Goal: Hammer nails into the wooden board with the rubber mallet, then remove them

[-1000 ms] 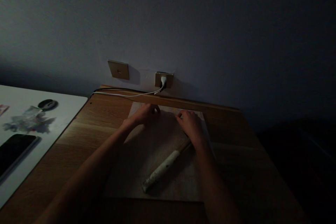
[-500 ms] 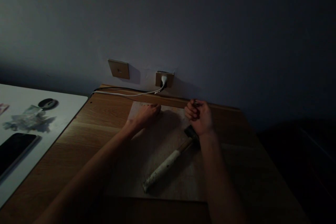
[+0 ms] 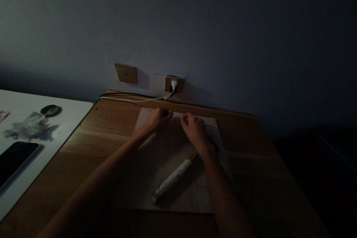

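My left hand [image 3: 158, 119] is over the far edge of a pale flat board [image 3: 195, 197], thumb and fingers pinched on something small that I cannot make out. Just to its right, my right hand [image 3: 196, 129] is closed in a pinch; anything between its fingertips is too small and dark to name. A gap separates the two hands. Slantwise across the board lies a hammer with a pale wrapped handle [image 3: 173, 180]. My right wrist hides most of the hammer's head.
The board rests on a wooden tabletop [image 3: 103, 134] against the wall. A white plug [image 3: 174, 84] sits in a wall socket, its cable [image 3: 134, 100] running left. On the white table at left are a phone [image 3: 16, 161], a crumpled plastic bag [image 3: 33, 124] and a dark round object [image 3: 51, 110].
My right hand has come left and slightly down, close to my left hand, and its wrist now covers the hammer's head. My left hand has lifted slightly and stays pinched.
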A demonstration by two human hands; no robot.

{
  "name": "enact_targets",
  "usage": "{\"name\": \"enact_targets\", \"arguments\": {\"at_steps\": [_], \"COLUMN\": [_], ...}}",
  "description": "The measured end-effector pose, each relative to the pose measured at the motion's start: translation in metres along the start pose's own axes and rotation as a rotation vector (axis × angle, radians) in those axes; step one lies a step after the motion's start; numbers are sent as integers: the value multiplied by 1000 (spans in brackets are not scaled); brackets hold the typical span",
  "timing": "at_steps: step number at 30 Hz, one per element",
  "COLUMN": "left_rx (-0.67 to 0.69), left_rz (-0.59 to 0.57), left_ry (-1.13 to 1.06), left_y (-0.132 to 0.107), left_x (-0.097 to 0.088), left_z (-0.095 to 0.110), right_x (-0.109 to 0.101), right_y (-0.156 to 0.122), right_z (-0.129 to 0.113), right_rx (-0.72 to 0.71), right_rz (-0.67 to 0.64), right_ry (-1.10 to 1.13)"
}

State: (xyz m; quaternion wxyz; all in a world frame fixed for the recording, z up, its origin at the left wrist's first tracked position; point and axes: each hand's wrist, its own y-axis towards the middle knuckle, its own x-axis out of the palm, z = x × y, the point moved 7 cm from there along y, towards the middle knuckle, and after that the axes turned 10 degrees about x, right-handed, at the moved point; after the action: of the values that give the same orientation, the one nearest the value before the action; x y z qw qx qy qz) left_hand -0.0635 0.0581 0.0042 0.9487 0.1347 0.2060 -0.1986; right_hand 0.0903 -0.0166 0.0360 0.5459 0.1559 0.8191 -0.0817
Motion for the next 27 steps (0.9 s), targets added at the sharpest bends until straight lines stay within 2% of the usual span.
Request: {"name": "enact_targets", "arguments": {"at_steps": [3,5,7,9,12,15,17,19,21,27], "left_rx": [-127,-152,-158,-141,-44,88,137,153,165,238], "left_rz": [39,35,22,9,-38,-131,-202,-247,-260,-229], "left_ry": [-440,-531,-533,-466,-218,85,207,243,247,232], "left_y": [4,6,6,5,2,-1,-4,-5,-6,-8], "left_x": [-1,-2,-3,-3,0,10,18,23,24,23], "left_z": [-6,-6,-6,-5,0,5,6,5,6,11], "right_x": [11,14,14,10,-6,-14,-19,-24,-24,-8], "right_y": [-6,-7,-5,-1,7,13,15,16,17,12], "right_z": [-1,0,1,1,6,14,15,17,19,11], "right_rx": [-17,-29,-36,-27,39,127,147,154,177,217], "right_rz": [-65,-90,-96,-71,-27,-152,-259,-298,-293,-337], "right_ry": [-249,-288,-240,-74,476,1150,1433,1555,1588,1459]}}
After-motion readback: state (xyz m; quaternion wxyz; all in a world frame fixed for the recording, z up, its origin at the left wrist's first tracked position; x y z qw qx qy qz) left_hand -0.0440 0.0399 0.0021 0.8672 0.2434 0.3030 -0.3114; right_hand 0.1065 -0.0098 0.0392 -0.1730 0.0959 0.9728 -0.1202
